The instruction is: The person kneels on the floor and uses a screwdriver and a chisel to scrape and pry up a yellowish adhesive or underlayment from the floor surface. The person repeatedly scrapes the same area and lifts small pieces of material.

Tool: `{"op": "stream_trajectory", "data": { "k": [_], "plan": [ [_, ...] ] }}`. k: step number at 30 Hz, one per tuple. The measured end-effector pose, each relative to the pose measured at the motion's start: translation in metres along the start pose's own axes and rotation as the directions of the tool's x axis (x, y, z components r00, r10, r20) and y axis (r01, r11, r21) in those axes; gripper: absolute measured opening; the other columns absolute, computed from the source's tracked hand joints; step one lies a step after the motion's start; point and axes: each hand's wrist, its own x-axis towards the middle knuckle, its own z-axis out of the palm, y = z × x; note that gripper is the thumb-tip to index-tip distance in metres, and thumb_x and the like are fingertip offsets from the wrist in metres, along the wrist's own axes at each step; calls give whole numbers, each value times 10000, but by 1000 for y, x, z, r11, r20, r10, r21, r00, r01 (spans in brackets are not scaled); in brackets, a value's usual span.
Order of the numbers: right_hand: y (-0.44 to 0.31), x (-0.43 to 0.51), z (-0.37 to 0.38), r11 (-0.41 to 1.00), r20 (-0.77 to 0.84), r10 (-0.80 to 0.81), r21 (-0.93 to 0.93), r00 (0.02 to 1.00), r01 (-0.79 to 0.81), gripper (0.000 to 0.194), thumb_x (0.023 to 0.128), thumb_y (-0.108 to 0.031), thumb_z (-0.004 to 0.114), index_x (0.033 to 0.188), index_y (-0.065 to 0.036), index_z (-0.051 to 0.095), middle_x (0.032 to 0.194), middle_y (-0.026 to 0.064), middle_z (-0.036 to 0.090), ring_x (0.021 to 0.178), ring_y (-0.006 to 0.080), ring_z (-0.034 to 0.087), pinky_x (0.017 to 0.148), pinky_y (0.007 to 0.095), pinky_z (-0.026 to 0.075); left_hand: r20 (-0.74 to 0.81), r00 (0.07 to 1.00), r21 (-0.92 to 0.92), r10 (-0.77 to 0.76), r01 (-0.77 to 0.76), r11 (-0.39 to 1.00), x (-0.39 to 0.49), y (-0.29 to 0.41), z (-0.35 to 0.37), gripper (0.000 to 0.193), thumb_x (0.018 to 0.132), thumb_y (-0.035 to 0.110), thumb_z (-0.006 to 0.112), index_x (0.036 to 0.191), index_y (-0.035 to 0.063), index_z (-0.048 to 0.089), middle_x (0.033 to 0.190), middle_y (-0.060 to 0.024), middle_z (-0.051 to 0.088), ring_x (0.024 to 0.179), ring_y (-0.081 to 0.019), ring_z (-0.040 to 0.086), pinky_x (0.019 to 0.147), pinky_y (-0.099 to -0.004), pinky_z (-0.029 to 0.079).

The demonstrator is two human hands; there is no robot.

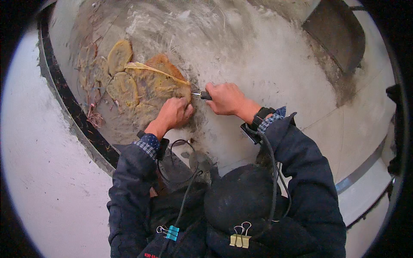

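Note:
My right hand (226, 98) is closed around the dark handle of a tool (205, 95), whose thin metal shaft points left; its tip meets the right edge of a flattened yellow-brown piece (155, 80) and is hidden. My left hand (175, 113) rests at that piece's lower right edge, fingers curled; whether it pinches the edge I cannot tell. A pale yellow strip (158, 71) lies across the top of the piece. Rounded yellowish slabs (120, 57) lie to its left on the dusty floor (258, 64). What the material is remains unclear.
A pinkish tangle of strands (95, 118) lies at the left, beside a dark curved channel (66, 87) along a white wall (42, 154). A dark curved panel (338, 35) stands at the upper right. Cables (274, 174) hang from both wrists near my knees.

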Motion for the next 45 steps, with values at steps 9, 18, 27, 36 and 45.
{"op": "stream_trajectory", "data": {
  "k": [9, 18, 27, 36, 45],
  "plan": [
    [-17, 7, -16, 999, -9, 20, -31, 1000, -20, 293, 831, -231, 701, 939, 3, 561, 740, 222, 669, 736, 438, 671, 640, 527, 531, -42, 999, 4, 23, -23, 1000, 0, -1, 1, 279, 898, 257, 631, 775, 9, 599, 746, -275, 631, 733, -489, 616, 665, -562, 500],
    [-84, -1, -28, 999, -54, 5, -48, 999, -8, 139, 788, -131, 656, 839, -1, 650, 757, 217, 687, 753, 392, 707, 665, 487, 570, -186, 983, -107, -12, -8, 994, -20, -15, 24, 239, 898, 228, 634, 820, 6, 594, 786, -278, 634, 759, -497, 614, 667, -558, 494],
    [-91, 1, -29, 993, -6, 97, -67, 995, -97, 151, 785, -164, 680, 880, -59, 733, 899, 150, 736, 853, 333, 732, 703, 460, 591, -190, 931, 15, -312, 321, 947, -21, 12, 28, 396, 871, 381, 650, 823, -12, 666, 826, -294, 661, 815, -478, 649, 703, -543, 521],
    [-30, 4, -24, 997, -120, 34, -66, 992, -42, 251, 868, -342, 696, 958, -108, 678, 804, 165, 682, 770, 385, 688, 658, 481, 554, -128, 965, -52, -231, 226, 973, -12, -6, 23, 354, 904, 329, 639, 792, -6, 660, 767, -266, 649, 737, -470, 639, 670, -541, 509],
    [17, -19, -17, 998, -222, 15, 60, 975, -2, 271, 855, -344, 732, 1079, -194, 706, 777, 110, 638, 703, 350, 646, 609, 466, 512, -93, 975, -143, -203, 189, 972, -11, -9, 15, 260, 901, 300, 633, 852, 49, 677, 791, -250, 658, 758, -473, 636, 682, -527, 522]
  ]
}}
